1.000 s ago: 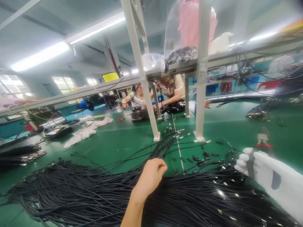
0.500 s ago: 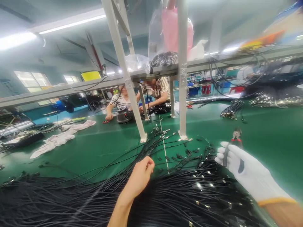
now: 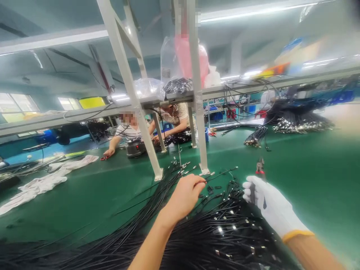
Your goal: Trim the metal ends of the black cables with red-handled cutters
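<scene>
My left hand [image 3: 184, 197] is bare and closed in a pinch on a thin black cable [image 3: 222, 174]. The cable's end sticks out to the right of my fingers, with a small tip. My right hand [image 3: 266, 200], in a white glove with a yellow cuff, is wrapped round a pair of nippers [image 3: 260, 165]. Their metal jaws point up and away, and a bit of red handle shows above the glove. Below both hands spreads a large heap of black cables [image 3: 197, 240] with shiny metal connectors at its right side. Small black pieces [image 3: 210, 190] lie between my hands.
A green table [image 3: 309, 161] carries white frame posts [image 3: 199, 112] holding a shelf. Across it, two people sit near a black device [image 3: 135, 148]. A cable bundle [image 3: 255, 135] lies at the far right, a white cloth [image 3: 50, 178] at left.
My left hand has moved right and up, and a cable end now shows beyond its fingers. The view has turned right. My right hand still holds the nippers.
</scene>
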A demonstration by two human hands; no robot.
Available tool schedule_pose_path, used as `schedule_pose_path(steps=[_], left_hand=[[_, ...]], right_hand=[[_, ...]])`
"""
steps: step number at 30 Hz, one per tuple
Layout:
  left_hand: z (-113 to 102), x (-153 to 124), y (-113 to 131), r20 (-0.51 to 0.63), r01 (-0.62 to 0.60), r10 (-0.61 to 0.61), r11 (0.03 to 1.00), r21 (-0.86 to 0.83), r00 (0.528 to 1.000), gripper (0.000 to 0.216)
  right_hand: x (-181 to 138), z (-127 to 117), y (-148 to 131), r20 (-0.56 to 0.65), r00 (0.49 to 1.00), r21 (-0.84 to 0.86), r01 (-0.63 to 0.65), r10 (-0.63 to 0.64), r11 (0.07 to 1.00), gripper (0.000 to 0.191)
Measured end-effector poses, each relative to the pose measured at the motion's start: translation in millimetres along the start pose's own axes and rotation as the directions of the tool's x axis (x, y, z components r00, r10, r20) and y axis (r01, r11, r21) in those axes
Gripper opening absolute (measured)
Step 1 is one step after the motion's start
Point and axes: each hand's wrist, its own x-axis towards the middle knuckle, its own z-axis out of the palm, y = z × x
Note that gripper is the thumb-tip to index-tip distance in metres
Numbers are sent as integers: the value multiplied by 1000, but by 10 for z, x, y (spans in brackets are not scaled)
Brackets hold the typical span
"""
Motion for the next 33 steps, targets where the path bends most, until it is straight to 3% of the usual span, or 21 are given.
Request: schedule_pose_path(steps=[8, 14, 17, 20, 23, 25, 27, 28, 29, 30, 32, 33], left_hand=[[178, -105, -200, -60, -86, 102, 972, 219, 993, 26], [212, -187, -394, -188, -81, 186, 884, 460, 964, 27], [233, -209, -471, -238, -106, 265, 845, 524, 934, 28], [265, -263, -508, -288, -129, 333, 825, 550, 898, 27], [341, -375, -478, -426, -112, 380, 839, 532, 821, 29], [445, -475, -421, -552, -85, 323, 907, 413, 769, 27], [594, -567, -348, -580, -81, 136, 989, 120, 803, 18], [679, -602, -313, -529, -55, -2, 994, -92, 848, 16], [764, -624, -281, -425, 9, -156, 945, -327, 892, 20], [842, -635, -254, -294, 96, -301, 829, -551, 907, 28], [959, -627, -215, -78, 197, -446, 538, -819, 891, 50], [991, -616, -199, -27, 202, -474, 425, -882, 880, 59]], right_hand=[[-187, 92, -31, 325, 932, -42, -154, 159, 987, 33], [-325, 96, 35, 487, 837, -298, -111, 251, 948, 29], [-377, 111, 53, 538, 799, -320, -100, 268, 942, 27], [-422, 149, 57, 523, 818, -271, -109, 242, 956, 27], [-454, 186, 87, 488, 849, -258, -84, 205, 963, 29], [-482, 210, 121, 497, 846, -270, -63, 195, 961, 29], [-527, 242, 155, 507, 841, -311, -22, 186, 950, 28], [-554, 263, 171, 506, 845, -358, 24, 172, 934, 28], [-579, 284, 189, 502, 851, -422, 87, 152, 902, 27], [-601, 304, 211, 498, 857, -485, 148, 133, 862, 27], [-622, 331, 273, 501, 859, -572, 233, 109, 786, 24], [-621, 335, 314, 504, 857, -588, 250, 107, 769, 21]])
